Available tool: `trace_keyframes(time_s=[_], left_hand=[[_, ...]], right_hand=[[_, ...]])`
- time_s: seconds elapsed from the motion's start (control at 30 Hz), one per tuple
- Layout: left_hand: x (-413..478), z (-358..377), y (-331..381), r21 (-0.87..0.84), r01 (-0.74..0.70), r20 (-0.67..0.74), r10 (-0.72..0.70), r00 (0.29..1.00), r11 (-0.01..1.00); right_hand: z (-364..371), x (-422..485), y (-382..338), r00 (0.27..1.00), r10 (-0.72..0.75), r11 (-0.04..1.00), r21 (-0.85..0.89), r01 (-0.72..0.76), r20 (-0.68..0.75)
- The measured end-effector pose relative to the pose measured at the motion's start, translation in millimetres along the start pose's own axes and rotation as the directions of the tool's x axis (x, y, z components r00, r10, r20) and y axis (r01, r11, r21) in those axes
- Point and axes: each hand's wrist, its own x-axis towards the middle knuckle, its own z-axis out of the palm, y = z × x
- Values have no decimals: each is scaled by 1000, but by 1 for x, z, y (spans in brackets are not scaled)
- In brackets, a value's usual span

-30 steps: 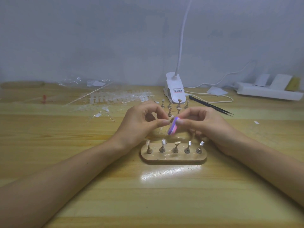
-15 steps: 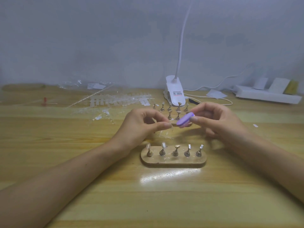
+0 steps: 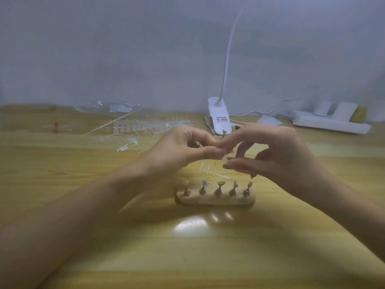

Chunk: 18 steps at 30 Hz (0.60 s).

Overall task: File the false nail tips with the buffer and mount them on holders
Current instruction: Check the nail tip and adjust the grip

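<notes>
We record left hand [image 3: 183, 149] fingers pinching a clear nail tip [image 3: 224, 157], right hand [image 3: 277, 155] fingers relaxed, forefinger touching the pinch, holder block [image 3: 216, 200] just near-side of both.

Bare left forearm [image 3: 87, 205], bare right forearm [image 3: 337, 207], bare left grip [image 3: 179, 151], bare right grip [image 3: 277, 155], slender fingers [image 3: 245, 136], plain nails [image 3: 218, 151]

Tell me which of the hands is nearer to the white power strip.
Right. The right hand lies left of the power strip; the left hand lies farther left, past the right hand.
</notes>
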Motion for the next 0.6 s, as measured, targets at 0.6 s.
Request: trace_keyframes(time_s=[0.6], left_hand=[[-14, 7, 1, 373, -75, 160, 16, 987, 925]], right_hand=[[-12, -14, 6, 969, 33, 999, -17, -39, -243]])
